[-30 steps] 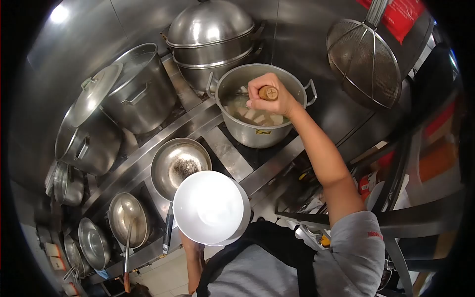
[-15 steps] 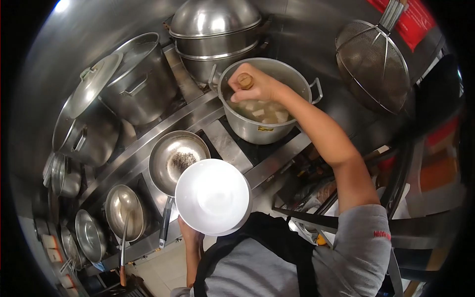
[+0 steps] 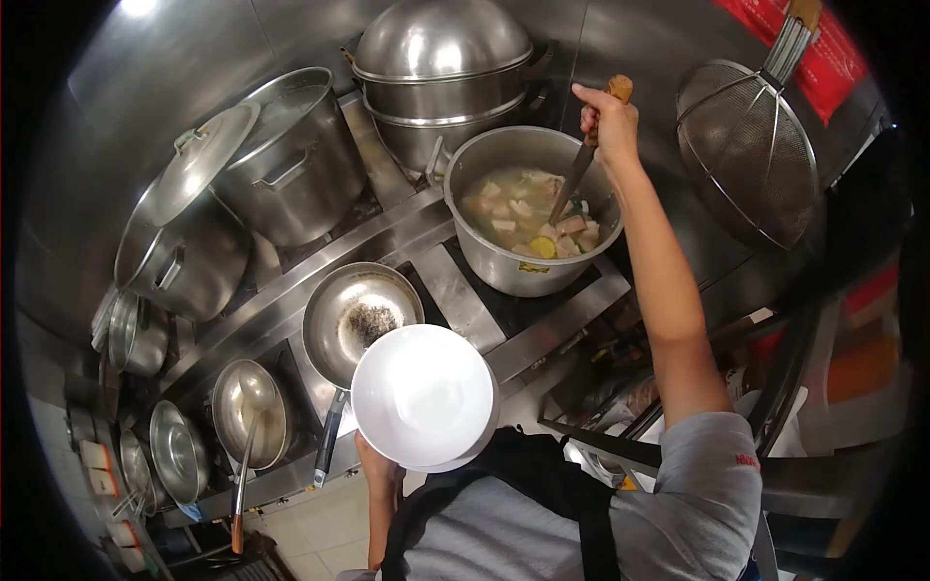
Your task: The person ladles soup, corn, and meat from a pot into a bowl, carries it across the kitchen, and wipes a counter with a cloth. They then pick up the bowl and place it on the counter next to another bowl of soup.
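My right hand (image 3: 606,120) grips the wooden-ended handle of a ladle (image 3: 578,174) that slants down into a steel pot (image 3: 523,271) of pale broth with chunks of food. The ladle's bowl is under the surface. My left hand (image 3: 376,468) holds a white bowl (image 3: 422,395) from below, level, in front of my chest. The bowl looks empty and sits just over the near edge of an empty wok (image 3: 358,318).
A stacked steamer (image 3: 441,68) stands behind the pot. Lidded stockpots (image 3: 291,160) line the left. A wire skimmer (image 3: 751,145) hangs at right. Smaller pans and a ladle (image 3: 242,426) rest along the near left of the stove.
My right hand swung from over the pot's left side to its right rim, raising the ladle handle and uncovering the broth. The white bowl stayed nearly still.
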`<act>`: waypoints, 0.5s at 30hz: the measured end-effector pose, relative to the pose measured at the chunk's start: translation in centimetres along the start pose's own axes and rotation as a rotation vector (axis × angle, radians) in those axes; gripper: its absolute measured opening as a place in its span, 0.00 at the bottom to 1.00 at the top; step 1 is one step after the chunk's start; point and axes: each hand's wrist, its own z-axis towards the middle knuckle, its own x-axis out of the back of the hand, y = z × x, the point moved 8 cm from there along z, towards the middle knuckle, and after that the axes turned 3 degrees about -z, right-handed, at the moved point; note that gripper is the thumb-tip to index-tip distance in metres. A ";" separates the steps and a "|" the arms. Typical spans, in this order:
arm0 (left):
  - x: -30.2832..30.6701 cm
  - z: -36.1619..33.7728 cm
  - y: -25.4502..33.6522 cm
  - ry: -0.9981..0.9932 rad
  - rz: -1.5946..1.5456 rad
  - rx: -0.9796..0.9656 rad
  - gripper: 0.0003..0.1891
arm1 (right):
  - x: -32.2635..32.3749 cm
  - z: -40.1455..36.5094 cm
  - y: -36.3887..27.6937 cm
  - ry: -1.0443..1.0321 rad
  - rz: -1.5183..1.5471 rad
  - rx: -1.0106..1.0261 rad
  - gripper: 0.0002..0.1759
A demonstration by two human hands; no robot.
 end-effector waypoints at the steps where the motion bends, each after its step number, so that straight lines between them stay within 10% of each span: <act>1: 0.3 0.1 -0.2 0.019 -0.011 0.013 0.12 | -0.3 -0.1 -0.5 -0.065 -0.011 0.020 0.16; 4: 0.0 0.4 -0.2 0.050 0.000 0.032 0.12 | -3.4 -1.5 -1.0 -0.569 -0.235 0.129 0.18; 7: -0.2 0.7 -0.2 0.061 0.015 0.038 0.12 | -3.5 -0.9 0.7 -0.627 0.060 0.006 0.20; 15: -0.5 1.1 -0.2 0.003 0.053 0.014 0.14 | 1.4 0.5 0.4 0.186 0.117 -0.021 0.20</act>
